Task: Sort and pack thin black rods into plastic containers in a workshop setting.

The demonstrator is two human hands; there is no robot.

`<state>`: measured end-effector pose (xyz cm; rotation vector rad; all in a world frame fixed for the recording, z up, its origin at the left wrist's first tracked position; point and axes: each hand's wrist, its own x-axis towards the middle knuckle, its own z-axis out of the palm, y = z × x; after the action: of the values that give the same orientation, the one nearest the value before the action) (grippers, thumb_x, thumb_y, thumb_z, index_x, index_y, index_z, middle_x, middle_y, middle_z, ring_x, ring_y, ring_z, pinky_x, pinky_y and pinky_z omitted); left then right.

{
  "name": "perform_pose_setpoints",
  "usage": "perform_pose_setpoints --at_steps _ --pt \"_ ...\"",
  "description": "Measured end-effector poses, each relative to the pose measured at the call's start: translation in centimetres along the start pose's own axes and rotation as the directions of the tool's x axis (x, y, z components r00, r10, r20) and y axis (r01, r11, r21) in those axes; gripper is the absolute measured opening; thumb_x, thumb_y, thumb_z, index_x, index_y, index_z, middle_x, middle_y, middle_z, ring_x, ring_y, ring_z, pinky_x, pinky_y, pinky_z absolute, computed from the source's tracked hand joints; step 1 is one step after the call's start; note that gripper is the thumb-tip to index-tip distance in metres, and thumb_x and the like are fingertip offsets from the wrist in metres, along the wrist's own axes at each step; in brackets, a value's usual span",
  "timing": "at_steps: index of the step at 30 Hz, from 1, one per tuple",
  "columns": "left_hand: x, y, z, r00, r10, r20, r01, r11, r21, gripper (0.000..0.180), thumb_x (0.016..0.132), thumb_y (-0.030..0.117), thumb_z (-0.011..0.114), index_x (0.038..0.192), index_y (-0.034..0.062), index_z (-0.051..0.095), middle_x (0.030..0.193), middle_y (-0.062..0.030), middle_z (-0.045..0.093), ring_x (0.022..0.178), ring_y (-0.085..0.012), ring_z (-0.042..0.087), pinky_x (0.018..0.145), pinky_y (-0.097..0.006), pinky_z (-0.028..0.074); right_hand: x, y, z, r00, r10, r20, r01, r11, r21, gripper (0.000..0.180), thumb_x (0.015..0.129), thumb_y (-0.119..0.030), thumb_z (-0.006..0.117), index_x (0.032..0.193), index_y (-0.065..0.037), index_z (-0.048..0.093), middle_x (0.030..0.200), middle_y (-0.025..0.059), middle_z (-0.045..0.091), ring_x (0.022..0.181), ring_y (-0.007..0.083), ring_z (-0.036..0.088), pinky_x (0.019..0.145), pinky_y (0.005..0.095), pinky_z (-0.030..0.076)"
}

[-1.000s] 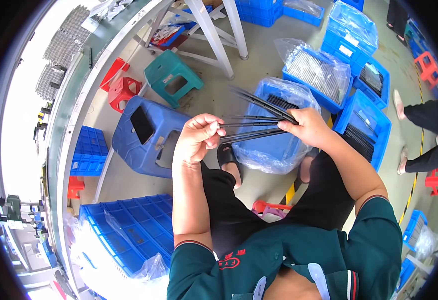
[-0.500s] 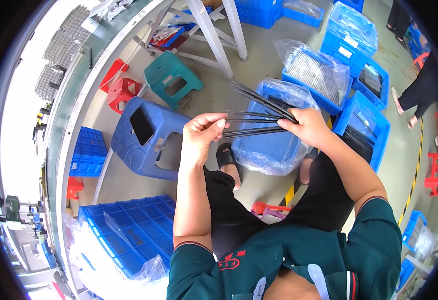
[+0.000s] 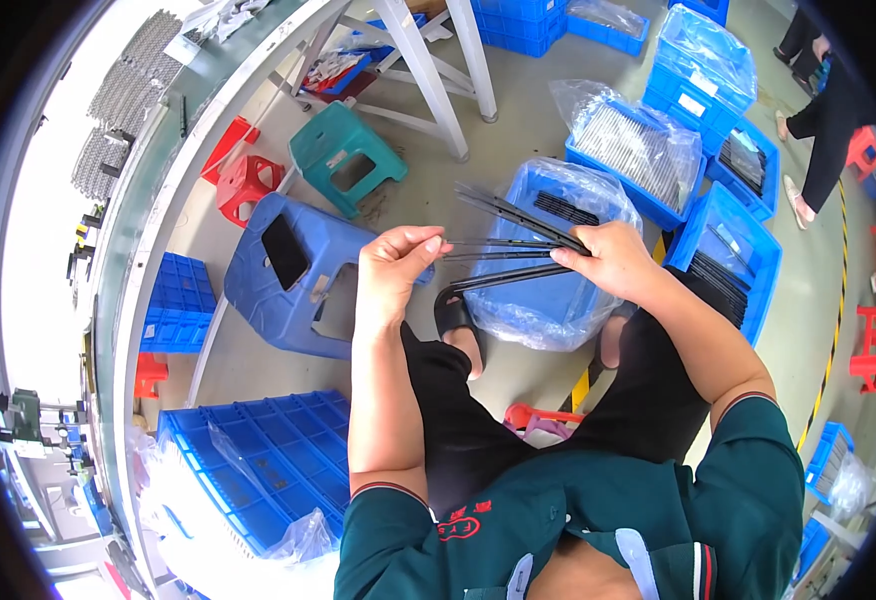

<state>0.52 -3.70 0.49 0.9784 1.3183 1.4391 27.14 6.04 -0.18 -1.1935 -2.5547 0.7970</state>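
Observation:
My right hand is wrapped round one end of a bundle of thin black rods, which fan out to the left in separate groups. At their far ends, my left hand has its thumb and forefinger pinched on the tip of a middle rod. Below the bundle stands a blue crate with a clear plastic liner folded over its rim. More black rods lie inside it toward the far side. The crate is between my feet.
At left are a blue stool bearing a black phone, a green stool and a long workbench. Blue crates with rods and plastic stand at right. A person's legs show at far right.
The lower rods have swung down, widening the fan. My left hand has shifted slightly left, still pinching. The person at far right has moved.

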Motion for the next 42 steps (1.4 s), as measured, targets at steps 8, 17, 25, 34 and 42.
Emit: perform_pose_setpoints --at_steps 8,17,25,34,42 --pt "0.1 -0.7 0.8 0.996 -0.006 0.087 0.008 1.000 -0.025 0.013 0.082 -0.001 0.063 0.094 -0.0057 0.063 0.087 -0.0102 0.066 0.081 -0.0178 0.064 0.076 -0.027 0.050 -0.2 -0.4 -0.3 0.999 -0.047 -0.015 0.047 0.999 -0.017 0.042 0.082 -0.044 0.058 0.067 -0.005 0.055 0.056 0.0145 0.054 0.058 0.0342 0.057 0.054 0.0413 0.043" --pt "0.4 -0.4 0.7 0.997 -0.030 0.065 0.028 0.999 0.029 0.013 0.081 -0.001 0.062 0.093 -0.0060 0.063 0.084 -0.0094 0.066 0.078 -0.0162 0.064 0.074 -0.026 0.050 -0.2 1.0 0.7 0.996 -0.036 0.079 0.034 0.999 0.031 0.037 0.086 -0.040 0.056 0.075 -0.005 0.057 0.057 0.0131 0.055 0.057 0.0299 0.058 0.054 0.0383 0.044" --pt "0.9 0.1 -1.3 0.999 0.008 -0.040 -0.008 1.000 0.013 0.015 0.082 0.004 0.063 0.095 -0.0038 0.064 0.081 -0.0095 0.066 0.076 -0.0145 0.064 0.073 -0.026 0.048 -0.7 0.5 0.4 0.885 0.010 0.465 -0.279 0.811 0.515 0.044 0.091 -0.045 0.049 0.082 -0.003 0.058 0.060 0.0015 0.054 0.048 0.0076 0.048 0.046 0.0235 0.037" --pt "0.9 -0.3 -1.7 0.991 0.002 0.137 0.015 0.992 -0.125 0.016 0.083 0.008 0.064 0.095 -0.0024 0.064 0.084 -0.0084 0.066 0.076 -0.0136 0.063 0.070 -0.025 0.048 -1.2 0.1 0.7 0.665 -0.164 0.729 -0.525 0.591 0.612 0.045 0.091 -0.047 0.048 0.090 -0.003 0.057 0.058 0.0028 0.050 0.040 0.0059 0.038 0.038 0.0200 0.029" --pt "0.6 -0.4 -2.0 0.976 -0.011 0.219 0.042 0.990 -0.136 0.014 0.081 0.006 0.066 0.093 -0.0028 0.064 0.084 -0.0105 0.066 0.073 -0.0165 0.064 0.069 -0.027 0.051 -1.4 0.3 0.6 0.598 -0.195 0.778 -0.607 0.524 0.598 0.044 0.091 -0.045 0.049 0.092 -0.002 0.056 0.057 0.0026 0.049 0.039 0.0045 0.036 0.037 0.0196 0.029"
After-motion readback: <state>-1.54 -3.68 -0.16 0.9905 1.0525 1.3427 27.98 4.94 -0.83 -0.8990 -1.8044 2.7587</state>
